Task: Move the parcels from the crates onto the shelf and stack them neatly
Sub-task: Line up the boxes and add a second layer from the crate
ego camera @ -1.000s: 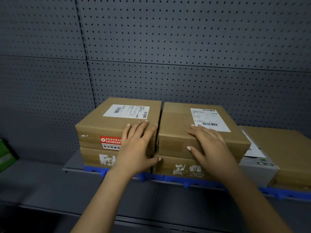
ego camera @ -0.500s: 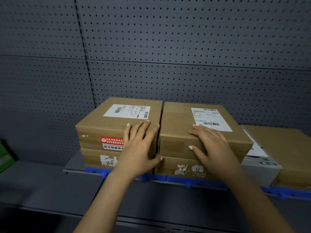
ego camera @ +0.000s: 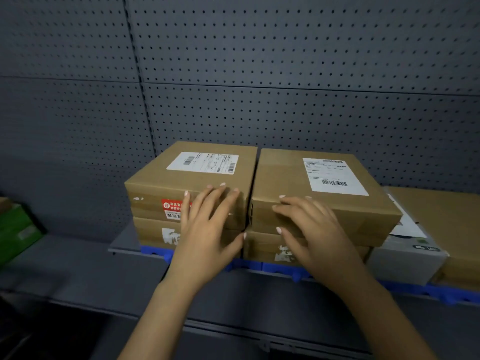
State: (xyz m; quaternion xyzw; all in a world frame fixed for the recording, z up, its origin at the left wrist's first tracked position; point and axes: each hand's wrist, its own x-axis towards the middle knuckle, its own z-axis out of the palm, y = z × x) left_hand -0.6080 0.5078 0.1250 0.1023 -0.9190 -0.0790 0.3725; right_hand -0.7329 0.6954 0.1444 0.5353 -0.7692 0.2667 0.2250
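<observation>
Two stacks of brown cardboard parcels stand side by side on a grey shelf [ego camera: 122,242] with a blue front strip. The top left parcel [ego camera: 181,183] carries a white label and a red sticker. My left hand [ego camera: 207,229] lies flat against its front face, fingers straight. The top right parcel [ego camera: 291,178] has a white barcode label. My right hand [ego camera: 311,229] rests with spread fingers on its front edge. Beneath them lie a lower left parcel [ego camera: 150,229] and a lower right parcel [ego camera: 262,248], each partly hidden by my hands.
Further right on the shelf sit a white parcel [ego camera: 405,258] and another brown parcel [ego camera: 446,219]. A green box [ego camera: 18,232] stands at the far left. Grey pegboard [ego camera: 285,74] backs the shelf. A lower grey shelf ledge [ego camera: 78,289] runs below.
Both hands have slid slightly back and down on the front faces of the top parcels. The parcels have hardly shifted.
</observation>
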